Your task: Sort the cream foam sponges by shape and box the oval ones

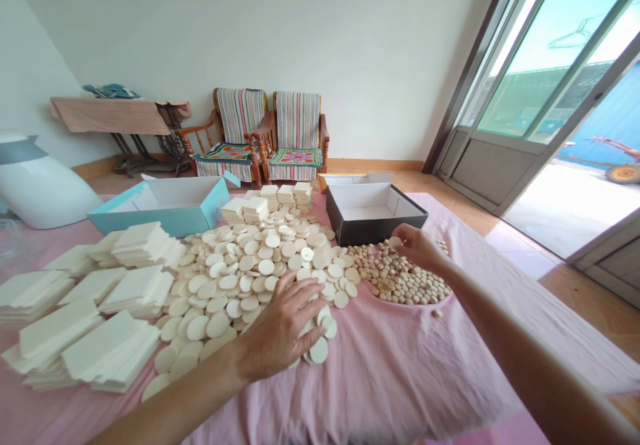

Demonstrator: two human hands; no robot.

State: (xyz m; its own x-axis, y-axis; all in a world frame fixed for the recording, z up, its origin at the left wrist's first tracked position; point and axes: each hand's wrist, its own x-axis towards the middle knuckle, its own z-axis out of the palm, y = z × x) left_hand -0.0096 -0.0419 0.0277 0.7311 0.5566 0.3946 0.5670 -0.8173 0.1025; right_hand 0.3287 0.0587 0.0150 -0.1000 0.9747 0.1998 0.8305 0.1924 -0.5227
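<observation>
Left hand (pixel 283 328) spread flat on discs (pixel 240 278), right hand (pixel 417 246) seemingly pinching beads (pixel 400 278)

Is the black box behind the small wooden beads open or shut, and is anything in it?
Open. The black box has no lid on it, and its white inside shows bare as far as the view reaches; the near wall hides the front of the floor.

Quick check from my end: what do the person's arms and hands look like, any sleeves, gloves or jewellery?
Both arms are bare along all of their visible length, with no sleeves in view. The left hand and the right hand wear no gloves. No rings, watch or bracelets show on the fingers or wrists. The left forearm enters from the lower left edge, the right from the lower right. No markings or tape are visible.
</observation>
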